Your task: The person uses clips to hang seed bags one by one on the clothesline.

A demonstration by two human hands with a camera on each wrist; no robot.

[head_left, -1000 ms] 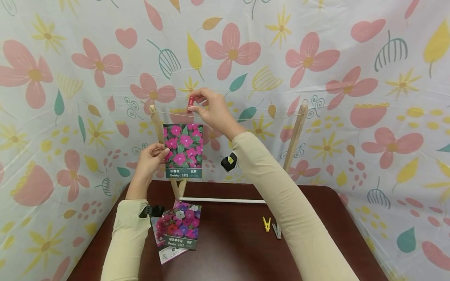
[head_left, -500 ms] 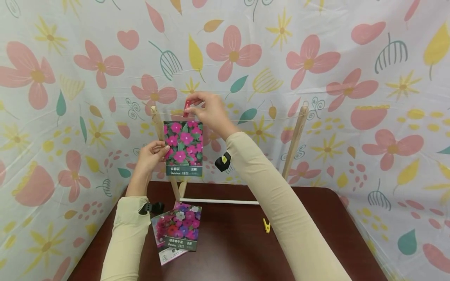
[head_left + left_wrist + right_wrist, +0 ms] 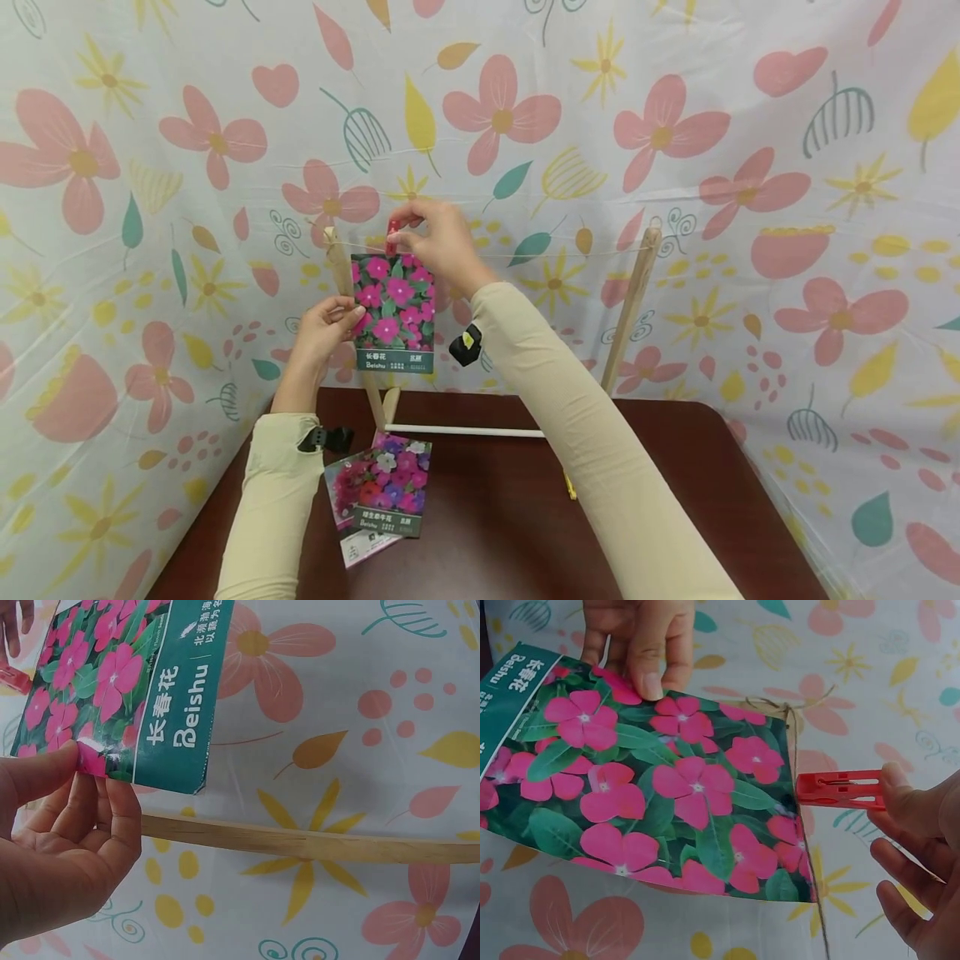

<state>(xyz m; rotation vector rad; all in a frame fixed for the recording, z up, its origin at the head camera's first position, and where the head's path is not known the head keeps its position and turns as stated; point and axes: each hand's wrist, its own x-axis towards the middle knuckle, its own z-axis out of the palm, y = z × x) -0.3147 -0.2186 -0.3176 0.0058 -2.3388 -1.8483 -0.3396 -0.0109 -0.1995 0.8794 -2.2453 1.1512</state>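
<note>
My left hand (image 3: 322,333) pinches the left edge of a seed packet (image 3: 393,312) printed with pink flowers, thumb in front. The packet is upright, its top edge level with a thin string (image 3: 540,256). Above that edge my right hand (image 3: 444,242) pinches a red clothespin (image 3: 392,237) between thumb and fingers. In the right wrist view the nose of the clothespin (image 3: 840,789) meets the string (image 3: 821,922) and the packet's top edge; I cannot tell whether it grips them. The left wrist view shows the thumb on the packet's face (image 3: 112,682).
The string runs between two wooden posts (image 3: 632,308), joined low by a white rod (image 3: 465,431). On the dark red table (image 3: 495,533) lie overlapping flower packets (image 3: 397,479). A yellow clothespin (image 3: 571,487) is partly behind the right sleeve. Patterned cloth (image 3: 525,108) hangs behind.
My right hand has moved left and slightly down with the red clothespin, to the packet's top edge. The packet has risen slightly towards the string. The right sleeve now covers the grey clothespin.
</note>
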